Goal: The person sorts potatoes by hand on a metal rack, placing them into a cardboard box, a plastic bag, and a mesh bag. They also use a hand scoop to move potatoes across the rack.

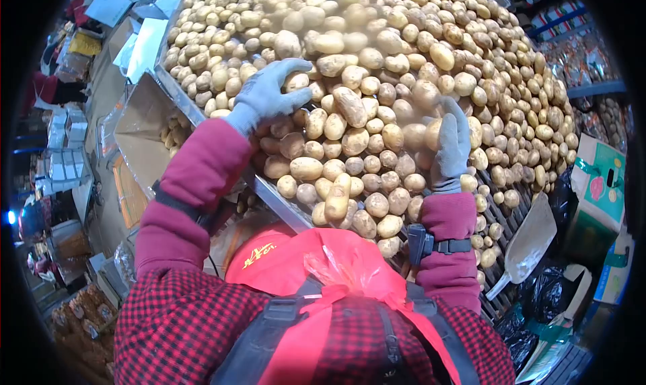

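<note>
My left hand [272, 94], in a grey glove, is at the left part of a big heap of potatoes [353, 106]. Its thumb and fingers curve around one potato [296, 83]. At the right, my right hand [452, 143] is also in a grey glove, with its fingers pointing away from me. Against its palm side rests another potato [433, 135], partly blurred by a smear on the view; the thumb is hard to make out. Loose potatoes lie between both hands and towards my body.
A metal table edge [279, 203] runs along the near left side. An open cardboard box [145, 119] with potatoes stands at the left. A metal scoop [530, 240] lies on dark slats at the right, beside a green carton [597, 193] and black plastic bags [548, 294].
</note>
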The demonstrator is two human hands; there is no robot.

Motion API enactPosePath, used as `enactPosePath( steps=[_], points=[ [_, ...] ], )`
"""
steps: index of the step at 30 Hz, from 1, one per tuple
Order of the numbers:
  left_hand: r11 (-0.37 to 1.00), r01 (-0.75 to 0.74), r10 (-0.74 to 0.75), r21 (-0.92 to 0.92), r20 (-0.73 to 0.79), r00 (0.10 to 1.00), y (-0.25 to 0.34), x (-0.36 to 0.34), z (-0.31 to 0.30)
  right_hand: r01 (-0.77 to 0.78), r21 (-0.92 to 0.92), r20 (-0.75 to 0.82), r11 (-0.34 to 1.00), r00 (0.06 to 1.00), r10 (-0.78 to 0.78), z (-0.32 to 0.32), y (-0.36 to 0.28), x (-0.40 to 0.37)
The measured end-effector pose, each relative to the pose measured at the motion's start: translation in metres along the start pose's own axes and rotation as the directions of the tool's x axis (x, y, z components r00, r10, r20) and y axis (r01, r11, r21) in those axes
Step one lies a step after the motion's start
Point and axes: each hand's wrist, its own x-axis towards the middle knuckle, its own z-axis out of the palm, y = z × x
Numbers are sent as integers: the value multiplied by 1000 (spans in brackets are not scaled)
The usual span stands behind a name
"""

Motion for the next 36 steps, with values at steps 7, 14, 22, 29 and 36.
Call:
enactPosePath(
  steps=[7, 14, 22, 29, 36],
  points=[
    [877, -298, 173, 377, 331, 928, 95, 14, 4, 4, 36, -17, 999, 1000, -3, 0, 2, -1],
    [834, -305, -61, 460, 626, 778, 107, 46, 20, -14, 17, -21, 1000, 1000, 14, 4, -6, -3],
    [868, 232, -46, -439, 393, 918, 69, 12, 8, -13, 27, -11, 1000, 1000, 13, -2, -1, -1],
    [-77, 594, -106, -801, 599, 794, 57, -50, 17, -29, 84, 74, 996, 997, 22, 31, -43, -17],
    [167, 448, -83, -879, 440, 894, 94, -75, 36, 68, 108, 295, 992, 951, -97, 107, -77, -44]
  ],
)
